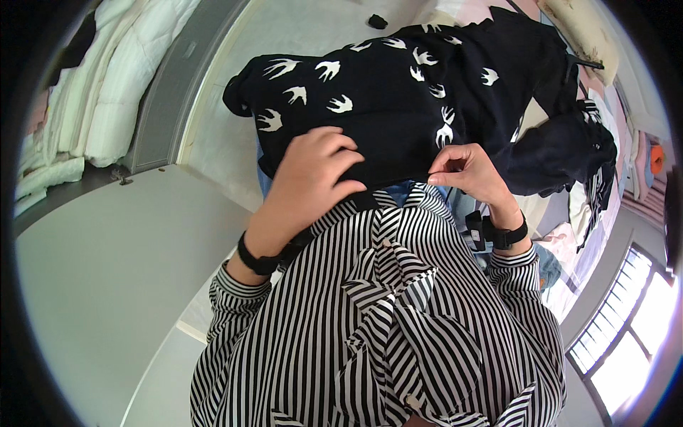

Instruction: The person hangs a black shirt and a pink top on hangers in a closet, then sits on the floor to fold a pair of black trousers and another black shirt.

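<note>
A black knit garment (pixel 395 139) with white swallow-shaped motifs lies spread before me, partly over my lap. At its near edge, the thumb and fingertips of my right hand (pixel 472 173) pinch the dark cloth. My left hand (pixel 320 171) is over the left part of the same garment, back of the hand up, fingers apart and slightly bent. Nothing shows in its grasp, and whether its fingertips touch the cloth is hard to see. Part of the near edge is hidden behind my left hand.
More dark clothing (pixel 555 155) is heaped at the right, beside a bed with pale bedding (pixel 581 267). An open cabinet at the left holds folded white quilts (pixel 128 80), its pale door (pixel 117 267) swung out beside me. A small black item (pixel 377 22) lies on the floor (pixel 320 26).
</note>
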A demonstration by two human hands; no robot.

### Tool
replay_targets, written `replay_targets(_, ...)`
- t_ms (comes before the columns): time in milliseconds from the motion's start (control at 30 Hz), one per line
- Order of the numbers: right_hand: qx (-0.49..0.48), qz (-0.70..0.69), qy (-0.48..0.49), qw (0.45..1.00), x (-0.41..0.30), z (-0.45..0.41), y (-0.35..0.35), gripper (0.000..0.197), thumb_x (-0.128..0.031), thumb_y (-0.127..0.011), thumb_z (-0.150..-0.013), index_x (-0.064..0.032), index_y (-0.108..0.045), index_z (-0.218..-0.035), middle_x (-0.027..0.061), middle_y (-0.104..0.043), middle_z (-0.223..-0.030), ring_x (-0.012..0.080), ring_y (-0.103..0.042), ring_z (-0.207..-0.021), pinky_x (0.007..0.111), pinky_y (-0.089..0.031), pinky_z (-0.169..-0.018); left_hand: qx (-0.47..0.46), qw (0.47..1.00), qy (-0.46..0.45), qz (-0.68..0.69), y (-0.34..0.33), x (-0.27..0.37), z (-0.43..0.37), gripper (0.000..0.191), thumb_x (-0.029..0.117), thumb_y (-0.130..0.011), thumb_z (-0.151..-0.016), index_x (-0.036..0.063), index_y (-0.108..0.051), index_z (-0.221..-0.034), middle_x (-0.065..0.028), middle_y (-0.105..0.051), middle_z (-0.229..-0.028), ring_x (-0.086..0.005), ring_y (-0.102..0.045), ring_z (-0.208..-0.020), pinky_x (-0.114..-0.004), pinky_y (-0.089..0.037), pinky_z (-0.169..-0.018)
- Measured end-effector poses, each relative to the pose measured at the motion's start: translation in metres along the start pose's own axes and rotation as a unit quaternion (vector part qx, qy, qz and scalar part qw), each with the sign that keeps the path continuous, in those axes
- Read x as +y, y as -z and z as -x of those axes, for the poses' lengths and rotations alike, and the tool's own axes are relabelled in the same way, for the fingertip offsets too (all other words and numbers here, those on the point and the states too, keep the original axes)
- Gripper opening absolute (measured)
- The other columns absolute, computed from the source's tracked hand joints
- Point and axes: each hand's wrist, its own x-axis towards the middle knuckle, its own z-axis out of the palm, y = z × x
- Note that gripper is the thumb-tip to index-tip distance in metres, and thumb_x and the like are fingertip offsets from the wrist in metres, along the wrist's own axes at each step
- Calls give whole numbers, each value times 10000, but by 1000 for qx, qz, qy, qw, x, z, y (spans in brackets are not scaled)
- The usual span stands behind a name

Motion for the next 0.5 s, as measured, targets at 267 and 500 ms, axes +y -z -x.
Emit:
replay_targets(267,17,-65,24,997,-4,21,0,102,-97,-720,-883,-17,-658,-864,16,-634,-945,40,-530,-769,193,-442,-699,-16,1000,-1,22,-25,2,-12,265,120,-716,-781,26,-697,-1027,-87,-646,-1147,-266,-609,-1075,-382,-483,-935)
replay_targets(500,114,-6,77,990,-6,1,-9,111,-115,-585,-979,-17,-546,-944,-40,-520,-840,28,-450,-786,193,-411,-761,91,992,78,33,-19,4,-19,336,-81,-632,-722,-9,-633,-1051,-163,-665,-988,-349,-648,-910,-390,-522,-801)
